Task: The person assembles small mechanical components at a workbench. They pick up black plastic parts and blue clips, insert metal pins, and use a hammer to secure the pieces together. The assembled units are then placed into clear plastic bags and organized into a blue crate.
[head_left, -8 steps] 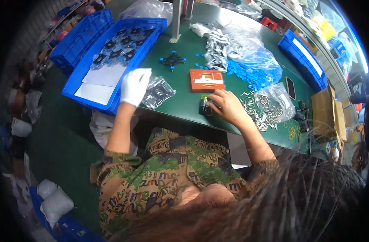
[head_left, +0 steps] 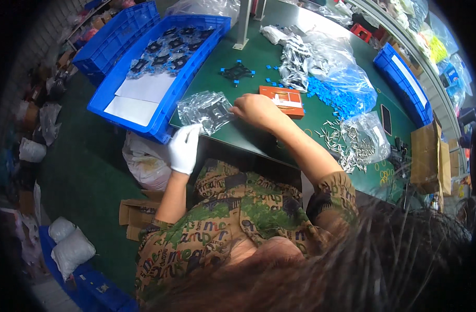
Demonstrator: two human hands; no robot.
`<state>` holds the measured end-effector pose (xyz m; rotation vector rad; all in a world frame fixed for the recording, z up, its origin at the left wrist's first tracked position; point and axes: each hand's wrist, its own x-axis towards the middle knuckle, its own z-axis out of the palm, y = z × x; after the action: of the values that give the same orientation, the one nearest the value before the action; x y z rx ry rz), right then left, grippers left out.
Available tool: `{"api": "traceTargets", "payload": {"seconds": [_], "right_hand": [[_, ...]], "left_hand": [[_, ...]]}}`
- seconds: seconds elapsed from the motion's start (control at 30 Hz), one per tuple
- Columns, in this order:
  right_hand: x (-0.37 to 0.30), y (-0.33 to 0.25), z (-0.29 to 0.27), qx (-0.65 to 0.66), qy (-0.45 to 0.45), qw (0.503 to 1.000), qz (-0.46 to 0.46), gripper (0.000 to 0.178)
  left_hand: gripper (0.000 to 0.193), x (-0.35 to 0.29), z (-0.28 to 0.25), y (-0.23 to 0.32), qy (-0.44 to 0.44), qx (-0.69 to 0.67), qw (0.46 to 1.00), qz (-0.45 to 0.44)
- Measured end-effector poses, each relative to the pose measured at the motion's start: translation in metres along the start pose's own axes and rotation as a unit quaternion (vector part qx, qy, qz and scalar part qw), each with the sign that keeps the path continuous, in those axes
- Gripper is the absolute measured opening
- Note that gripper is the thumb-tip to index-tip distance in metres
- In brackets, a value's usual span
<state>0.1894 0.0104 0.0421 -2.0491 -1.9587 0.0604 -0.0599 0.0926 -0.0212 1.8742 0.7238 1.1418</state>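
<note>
A clear plastic bag (head_left: 191, 112) with a black frame-like part inside lies at the table's near left edge, between my hands. My right hand (head_left: 256, 110) is bare and pinches the bag's right side with thumb and fingers. My left hand (head_left: 183, 152), in a white glove, has its fingertips together at the bag's near edge, closed on it. Just beyond the bag, a black cross-shaped frame with blue end pieces (head_left: 237, 72) rests on the green table (head_left: 248, 136). An orange-red box (head_left: 283, 100) lies behind my right wrist, partly covered by it.
On the left, a blue crate (head_left: 105, 99) holds bagged black frames and white sheets. Blue small pieces (head_left: 334, 96), metal pins (head_left: 347, 140) and yellow rubber bands (head_left: 386, 176) lie on the right, near a phone (head_left: 386, 119). A metal post (head_left: 242, 26) rises at the back.
My right hand has left the small dark bottle-like item and moved left to the bag. My left hand has come back toward me to its near edge. The bag has shifted.
</note>
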Motion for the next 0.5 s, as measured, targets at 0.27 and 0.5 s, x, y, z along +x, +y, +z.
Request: {"api": "traceTargets", "payload": {"seconds": [0.27,0.5], "right_hand": [[-0.003,0.005,0.001,0.054,0.049,0.996,-0.053,0.018],[-0.021,0.028,0.0,0.128,0.136,0.982,0.008,0.018]], "left_hand": [[0.019,-0.056,-0.005,-0.011,-0.043,-0.124,0.975,-0.18],[0.036,0.0,0.015,0.018,-0.037,0.155,0.978,0.136]]}}
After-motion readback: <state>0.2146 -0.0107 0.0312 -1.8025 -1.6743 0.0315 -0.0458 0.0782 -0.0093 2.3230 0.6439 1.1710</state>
